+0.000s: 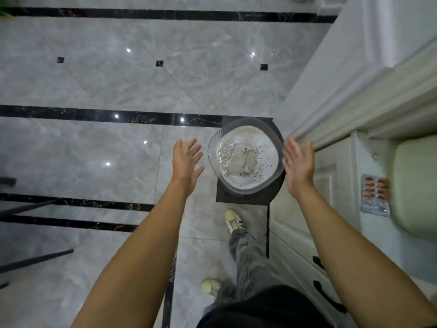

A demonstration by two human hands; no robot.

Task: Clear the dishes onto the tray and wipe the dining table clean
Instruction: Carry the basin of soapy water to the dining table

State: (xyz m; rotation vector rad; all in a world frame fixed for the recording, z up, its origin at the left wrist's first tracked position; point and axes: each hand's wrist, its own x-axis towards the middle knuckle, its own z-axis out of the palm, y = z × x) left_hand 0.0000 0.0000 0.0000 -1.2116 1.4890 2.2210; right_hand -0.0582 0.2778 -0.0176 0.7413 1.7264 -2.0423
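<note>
Both hands are spread wide and hold nothing: the left hand (186, 162) hangs in the air with fingers splayed, a clear gap away from the bin, while the right hand (298, 165) is held palm inward with fingers straight, its fingertips at the bin's right rim, though contact cannot be confirmed. Between the two hands stands a dark waste bin (246, 159) on the floor, seen from directly above; it is lined with a clear plastic bag (212, 150) whose edge folds over the rim. Inside the bag lies a pale crumpled wad (243, 162), likely a tissue or food scraps, with small dark specks scattered around it. Bare forearms reach forward from the lower edge of the view toward the bin. Below the bin, the person's pale shoe (233, 220) with dark stripes steps forward under a grey trouser leg (248, 259), and a second pale shoe (210, 287) sits further back. The grey marble floor (94, 79) with black inlaid bands stretches out to the left. Along the right runs a white cabinet (295, 233) with dark handles, and on its top lies a blister pack of orange pills (376, 194) beside a blurred pale green object (416, 183). No tray, dishes or dining table are in view
</note>
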